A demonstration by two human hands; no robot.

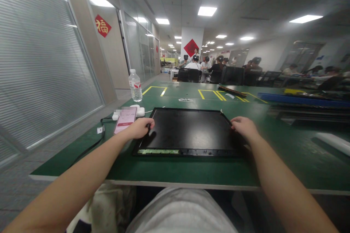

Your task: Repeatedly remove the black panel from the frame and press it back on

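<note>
A black flat screen panel (191, 129) lies on the green table (180, 174) in front of me, with a green circuit strip (158, 151) along the left part of its near edge. My left hand (141, 127) is closed on the panel's left side edge, fingers bent round the black frame. On the opposite side, my right hand (244, 126) pinches the right edge of the frame near its upper corner. The panel's lower right corner is partly in shadow.
Left of the panel are a phone (125, 121), a white power strip (140, 111) with a black cable and a water bottle (135, 86). Long bars, one blue (295, 99), lie at right; a dark strip (232, 91) lies behind. People sit at far tables.
</note>
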